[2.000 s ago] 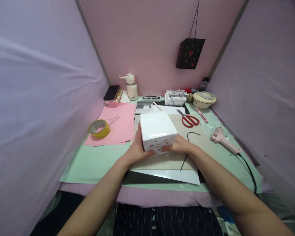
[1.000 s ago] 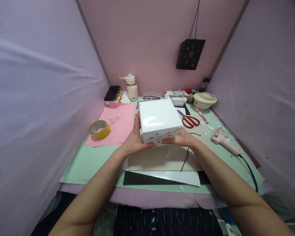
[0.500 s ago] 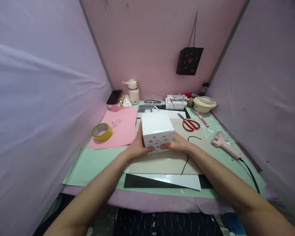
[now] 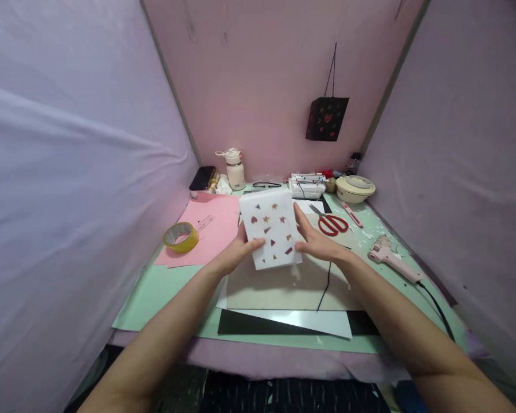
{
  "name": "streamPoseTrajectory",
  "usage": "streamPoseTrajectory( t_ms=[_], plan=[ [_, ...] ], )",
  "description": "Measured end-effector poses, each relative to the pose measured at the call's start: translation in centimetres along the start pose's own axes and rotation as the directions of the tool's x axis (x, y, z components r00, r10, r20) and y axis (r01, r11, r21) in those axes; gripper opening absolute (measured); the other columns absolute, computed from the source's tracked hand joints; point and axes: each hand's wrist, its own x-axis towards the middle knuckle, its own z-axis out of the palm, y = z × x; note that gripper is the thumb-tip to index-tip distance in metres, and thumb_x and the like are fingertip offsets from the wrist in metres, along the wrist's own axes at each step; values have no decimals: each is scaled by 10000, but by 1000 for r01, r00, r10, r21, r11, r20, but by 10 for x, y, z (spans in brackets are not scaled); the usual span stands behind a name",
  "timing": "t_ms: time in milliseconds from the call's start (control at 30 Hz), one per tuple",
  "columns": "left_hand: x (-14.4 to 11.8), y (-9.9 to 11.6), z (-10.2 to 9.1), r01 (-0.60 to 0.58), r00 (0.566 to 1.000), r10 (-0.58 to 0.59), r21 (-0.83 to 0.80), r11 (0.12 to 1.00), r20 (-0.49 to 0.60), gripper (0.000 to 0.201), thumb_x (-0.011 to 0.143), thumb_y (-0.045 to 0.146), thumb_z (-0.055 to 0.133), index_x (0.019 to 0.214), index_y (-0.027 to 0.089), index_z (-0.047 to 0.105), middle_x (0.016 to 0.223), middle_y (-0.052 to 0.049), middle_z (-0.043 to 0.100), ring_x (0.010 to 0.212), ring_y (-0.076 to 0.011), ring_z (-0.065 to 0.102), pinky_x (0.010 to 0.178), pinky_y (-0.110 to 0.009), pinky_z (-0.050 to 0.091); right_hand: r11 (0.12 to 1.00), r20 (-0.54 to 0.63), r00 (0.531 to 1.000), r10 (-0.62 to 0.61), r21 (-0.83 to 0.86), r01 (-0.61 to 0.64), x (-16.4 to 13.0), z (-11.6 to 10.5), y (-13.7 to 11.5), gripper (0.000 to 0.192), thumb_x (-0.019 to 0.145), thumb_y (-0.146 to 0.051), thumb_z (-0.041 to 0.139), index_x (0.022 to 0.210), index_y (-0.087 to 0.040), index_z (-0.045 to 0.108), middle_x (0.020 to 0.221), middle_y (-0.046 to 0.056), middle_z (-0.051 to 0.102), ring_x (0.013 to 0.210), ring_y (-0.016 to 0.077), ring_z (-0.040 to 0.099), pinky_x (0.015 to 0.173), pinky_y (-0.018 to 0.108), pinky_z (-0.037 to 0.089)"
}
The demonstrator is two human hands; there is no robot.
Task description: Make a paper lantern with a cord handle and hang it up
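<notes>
A white paper box [image 4: 272, 228] with small cut-out shapes on its face, among them a heart, stars and triangles, is held up over the beige board [image 4: 279, 289]. My left hand [image 4: 239, 248] grips its left side, thumb on the patterned face and other fingers hidden behind. At the right side is my right hand [image 4: 317, 238], its thumb touching the lower right edge and its fingers spread along that side. A dark cord [image 4: 327, 287] lies on the board near my right wrist. Red-handled scissors [image 4: 332, 222] rest just beyond that hand.
Yellow tape [image 4: 180, 237] sits on pink paper [image 4: 215, 215] at left. A hot glue gun [image 4: 394, 261] with its cable lies right, near a pink cutter [image 4: 351, 213]. Behind stand a bottle [image 4: 235, 171], markers [image 4: 307, 186] and a lidded bowl [image 4: 355, 189]. A black box [image 4: 327, 119] hangs on the wall.
The box has been tipped so its patterned face now turns toward me, where its plain white top showed before. My right hand's fingers have come into view along its side.
</notes>
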Motion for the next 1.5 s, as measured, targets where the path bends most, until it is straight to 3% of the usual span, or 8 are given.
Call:
streamPoseTrajectory(
  t_ms=[100,200,367,567,833,1133,1333,1500],
  plan=[
    [-3,21,-7,336,941,-301,-319,886,155,714,776,653,649,1330,226,504,1368,-126,580,1266,-344,521,1039,-502,393,996,-16,998,-67,56,68,-6,-21,-15,863,891,-686,464,1548,-423,-30,1651,-57,-62,1514,240,10,1208,495,181],
    [-8,28,-14,556,830,-452,-433,709,326,732,776,771,534,1289,248,535,1162,-93,697,1057,-310,643,932,-494,454,990,54,991,-120,-61,123,-21,-32,-38,955,851,-555,642,1535,-467,-20,1647,-92,-58,1513,243,19,1207,481,215],
    [-19,18,-10,676,737,-561,-409,613,378,861,665,927,419,1114,223,627,935,-69,735,831,-269,681,750,-401,519,847,115,983,-146,-499,184,-45,-19,-79,1141,772,-437,763,1551,-391,-69,1643,-62,-77,1508,293,7,1226,503,106],
    [-36,18,0,725,689,-645,-328,606,330,927,616,981,311,984,209,669,847,-70,735,781,-268,664,700,-376,523,845,264,949,-171,-456,279,-49,-6,-102,1208,649,-461,850,1570,-333,78,1645,-18,2,1500,338,36,1207,538,160],
    [-58,51,-6,682,681,-507,-204,703,528,1099,606,986,305,1356,208,507,1175,-166,685,947,-396,683,798,-544,514,936,163,973,-166,-284,207,-49,-5,-111,1159,716,-542,786,1573,-323,38,1643,3,95,1492,334,138,1198,547,184],
    [-72,45,-9,639,693,-428,-220,737,579,1202,621,990,228,1364,81,484,1392,-284,503,1094,-392,639,727,-437,579,986,-63,994,-85,-147,75,-43,-1,-95,779,927,-639,436,1570,-339,114,1644,-15,115,1496,297,146,1166,504,308],
    [-73,33,-14,535,808,-452,-152,831,378,893,764,864,384,1286,159,551,1283,-196,599,981,-287,675,705,-347,555,984,-130,987,93,-142,-111,-40,7,-82,659,971,-576,393,1553,-324,215,1607,35,271,1453,301,296,1157,556,314],
    [-76,29,-22,364,922,-350,-65,929,165,595,869,676,504,1194,184,590,1148,-140,650,932,-234,664,731,-318,511,988,-163,980,116,-82,-131,-45,10,-70,643,970,-564,411,1542,-323,243,1597,63,293,1417,302,367,1117,548,384]
  ],
)
